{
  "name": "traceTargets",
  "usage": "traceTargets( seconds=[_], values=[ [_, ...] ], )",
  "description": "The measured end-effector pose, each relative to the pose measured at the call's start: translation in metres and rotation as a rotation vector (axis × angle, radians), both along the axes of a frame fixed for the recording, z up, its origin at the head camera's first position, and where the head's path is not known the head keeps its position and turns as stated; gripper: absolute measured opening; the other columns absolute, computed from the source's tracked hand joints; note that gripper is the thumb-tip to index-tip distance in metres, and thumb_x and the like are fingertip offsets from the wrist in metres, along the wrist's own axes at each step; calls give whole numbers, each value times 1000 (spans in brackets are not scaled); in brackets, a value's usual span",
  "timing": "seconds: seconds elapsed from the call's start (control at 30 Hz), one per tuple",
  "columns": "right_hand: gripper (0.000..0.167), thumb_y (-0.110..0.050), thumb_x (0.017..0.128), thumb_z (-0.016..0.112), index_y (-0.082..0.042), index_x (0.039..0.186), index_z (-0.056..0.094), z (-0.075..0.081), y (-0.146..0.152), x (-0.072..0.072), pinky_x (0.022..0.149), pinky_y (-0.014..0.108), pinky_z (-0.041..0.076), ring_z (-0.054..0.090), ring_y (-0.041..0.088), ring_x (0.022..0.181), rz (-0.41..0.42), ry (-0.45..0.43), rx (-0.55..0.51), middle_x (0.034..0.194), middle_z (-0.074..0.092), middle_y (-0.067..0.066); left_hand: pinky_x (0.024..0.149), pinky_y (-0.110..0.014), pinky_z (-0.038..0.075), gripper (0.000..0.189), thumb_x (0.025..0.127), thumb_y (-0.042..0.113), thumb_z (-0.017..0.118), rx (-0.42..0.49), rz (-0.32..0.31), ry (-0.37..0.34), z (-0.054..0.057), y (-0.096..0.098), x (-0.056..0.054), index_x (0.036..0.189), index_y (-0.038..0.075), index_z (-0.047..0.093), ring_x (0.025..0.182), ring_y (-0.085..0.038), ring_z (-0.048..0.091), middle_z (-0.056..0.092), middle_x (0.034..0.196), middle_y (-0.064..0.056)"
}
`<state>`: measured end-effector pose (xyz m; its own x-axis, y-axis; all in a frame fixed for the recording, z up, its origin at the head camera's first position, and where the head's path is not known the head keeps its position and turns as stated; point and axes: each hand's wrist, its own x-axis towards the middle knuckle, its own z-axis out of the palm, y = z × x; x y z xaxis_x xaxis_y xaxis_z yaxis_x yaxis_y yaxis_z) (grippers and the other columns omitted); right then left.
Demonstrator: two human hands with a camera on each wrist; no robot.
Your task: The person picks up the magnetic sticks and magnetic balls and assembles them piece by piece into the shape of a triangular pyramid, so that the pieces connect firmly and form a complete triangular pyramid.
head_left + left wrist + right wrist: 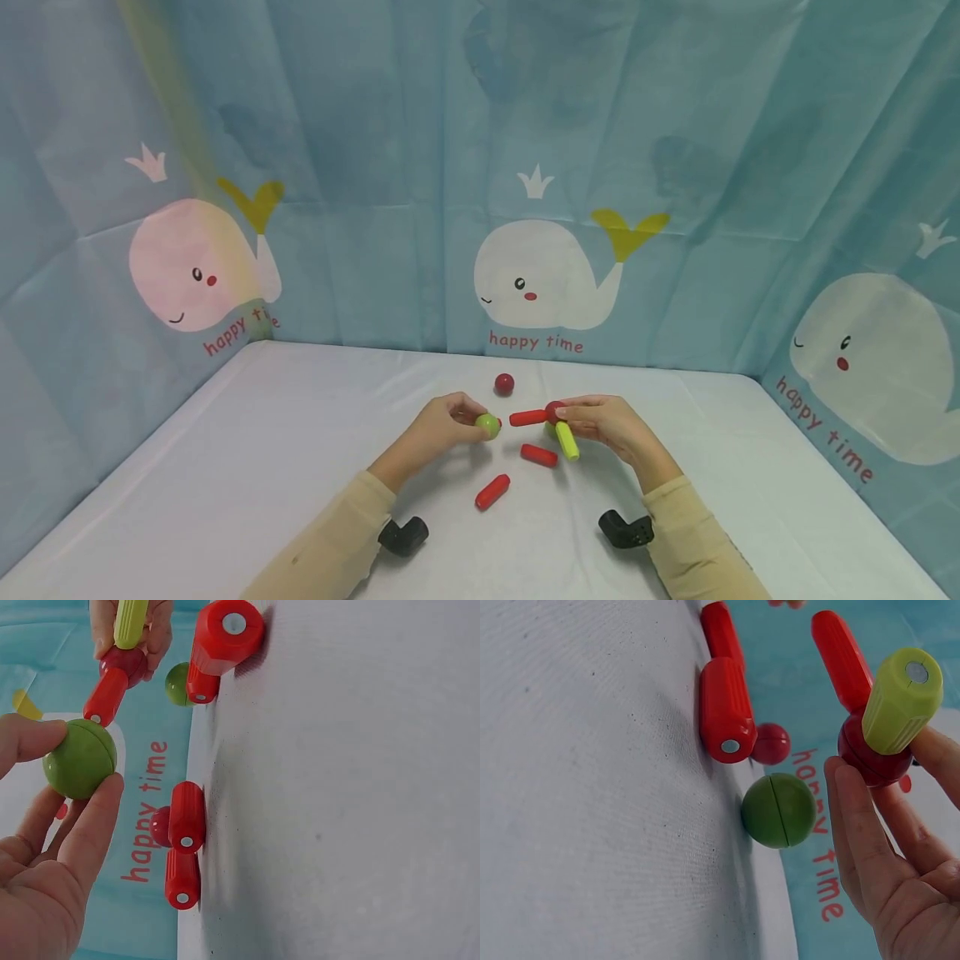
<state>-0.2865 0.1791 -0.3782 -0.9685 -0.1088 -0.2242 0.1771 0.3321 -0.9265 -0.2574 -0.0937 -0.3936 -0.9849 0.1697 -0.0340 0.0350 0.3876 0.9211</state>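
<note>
My left hand (447, 425) pinches a green ball (80, 761) between thumb and fingertips, raised over the white table. Opposite it, my right hand (609, 422) grips a red ball (871, 754) by its sides. From that red ball stick out a red rod (528, 418), pointing at the green ball, and a yellow-green rod (900, 701) with a metal disc in its end. In the head view a small gap separates the red rod's tip from the green ball. A second green ball (778, 811) lies on the table below my right hand, mostly hidden in the head view.
Loose red rods lie on the white tablecloth (300, 467), among them one rod (539, 455) below the joined pieces and another rod (492, 492) nearer me. Farther back sits a loose red ball (504, 384). A blue whale-print curtain (375, 275) hangs behind the table.
</note>
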Motion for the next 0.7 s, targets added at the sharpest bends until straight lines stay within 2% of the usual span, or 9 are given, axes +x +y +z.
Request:
traceTargets(
  seconds=[0.3, 0.7],
  values=[
    [48, -32, 87, 76, 0, 121, 68, -1, -2, -1, 96, 35, 56, 70, 14, 98, 23, 9, 7, 117, 73, 11, 92, -36, 57, 25, 82, 14, 78, 69, -13, 2, -1, 3, 1, 104, 9, 68, 94, -14, 69, 72, 105, -4],
    [47, -31, 87, 76, 1, 121, 68, -2, -3, 1, 96, 36, 56, 71, 14, 97, 42, 7, -10, 114, 74, 11, 92, -35, 58, 25, 84, 15, 78, 114, -12, -9, 0, 5, 3, 106, 10, 67, 95, -15, 71, 72, 108, -6]
  ],
)
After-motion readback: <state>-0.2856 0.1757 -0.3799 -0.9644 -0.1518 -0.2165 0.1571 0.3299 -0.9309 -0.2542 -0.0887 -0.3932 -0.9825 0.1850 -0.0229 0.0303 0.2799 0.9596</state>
